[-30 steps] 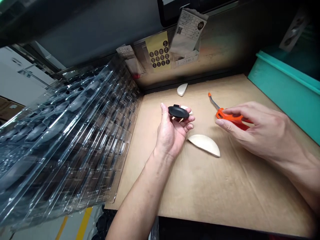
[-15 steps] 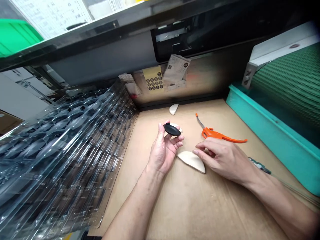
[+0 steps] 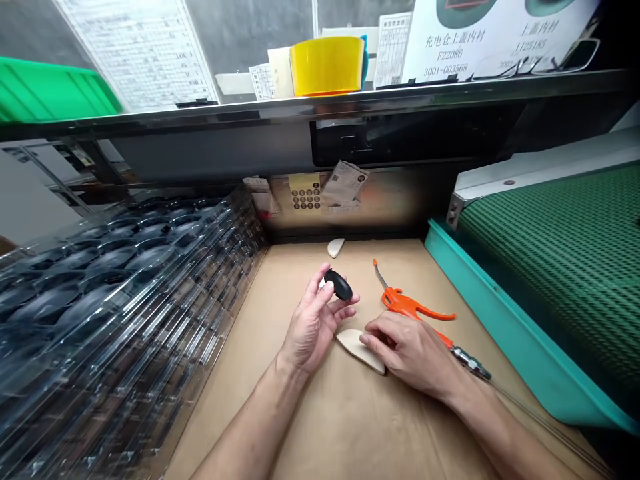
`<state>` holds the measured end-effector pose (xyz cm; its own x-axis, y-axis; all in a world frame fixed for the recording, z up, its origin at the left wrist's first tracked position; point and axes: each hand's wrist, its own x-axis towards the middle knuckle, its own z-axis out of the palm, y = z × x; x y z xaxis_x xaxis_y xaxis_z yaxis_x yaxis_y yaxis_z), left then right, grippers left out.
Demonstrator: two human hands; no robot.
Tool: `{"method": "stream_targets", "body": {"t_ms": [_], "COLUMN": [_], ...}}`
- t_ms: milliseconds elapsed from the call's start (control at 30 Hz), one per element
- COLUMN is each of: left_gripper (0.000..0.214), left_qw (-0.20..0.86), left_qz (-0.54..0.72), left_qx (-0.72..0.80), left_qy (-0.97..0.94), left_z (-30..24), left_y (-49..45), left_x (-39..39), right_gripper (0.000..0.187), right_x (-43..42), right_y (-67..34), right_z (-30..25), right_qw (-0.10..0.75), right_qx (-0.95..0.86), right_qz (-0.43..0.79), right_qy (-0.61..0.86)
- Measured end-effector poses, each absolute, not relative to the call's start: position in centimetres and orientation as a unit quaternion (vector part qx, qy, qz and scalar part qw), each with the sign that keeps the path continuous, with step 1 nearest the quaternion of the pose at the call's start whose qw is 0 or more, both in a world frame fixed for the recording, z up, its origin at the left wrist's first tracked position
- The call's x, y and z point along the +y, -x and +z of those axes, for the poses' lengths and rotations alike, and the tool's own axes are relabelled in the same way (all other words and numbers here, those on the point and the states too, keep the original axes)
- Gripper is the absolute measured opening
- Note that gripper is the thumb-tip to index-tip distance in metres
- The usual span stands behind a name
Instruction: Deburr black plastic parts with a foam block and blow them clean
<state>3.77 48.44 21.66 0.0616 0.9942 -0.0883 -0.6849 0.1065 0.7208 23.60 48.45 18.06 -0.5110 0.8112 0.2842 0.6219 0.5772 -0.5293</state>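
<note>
From the head view, at frame centre, the left hand (image 3: 315, 327) pinches a black oval piece (image 3: 339, 285) between thumb and fingertips, while the right hand (image 3: 410, 353) rests its loosely curled, ungripping fingers on a cream half-moon piece (image 3: 361, 351), just below an orange air blow gun (image 3: 405, 304) lying on the cardboard sheet (image 3: 300, 427).

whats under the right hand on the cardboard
The right hand lies over part of a cream half-moon piece on the cardboard sheet. Whatever is beneath the hand is covered, so it cannot be seen.
</note>
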Motion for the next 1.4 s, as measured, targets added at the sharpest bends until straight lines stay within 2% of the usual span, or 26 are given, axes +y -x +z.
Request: {"method": "stream_targets", "body": {"t_ms": [167, 400, 667, 967, 1400], "left_gripper": [0.034, 0.037, 0.039, 0.031, 0.040], "left_qw": [0.740, 0.765, 0.764, 0.754, 0.742], "left_qz": [0.583, 0.564, 0.556, 0.568, 0.562], "left_qx": [0.249, 0.207, 0.239, 0.255, 0.257], "left_qy": [-0.224, -0.234, -0.224, -0.210, -0.259], "left_z": [22.0, 22.2, 21.5, 21.3, 21.1], "left_y": [-3.5, -3.1, -3.2, -3.4, -3.6], "left_x": [48.2, 48.1, 48.4, 48.6, 48.2], "right_gripper": [0.022, 0.024, 0.026, 0.025, 0.028], "right_x": [48.3, 48.4, 48.3, 48.2, 48.2], "right_y": [-23.4, -23.4, -23.6, -23.7, -23.5], "right_z": [17.9, 17.3, 17.5, 17.7, 17.9], "right_qw": [0.238, 0.228, 0.206, 0.205, 0.173], "right_qx": [-0.857, -0.865, -0.872, -0.876, -0.863], "right_qz": [0.179, 0.165, 0.154, 0.151, 0.183], "right_qy": [0.421, 0.415, 0.416, 0.409, 0.437]}}
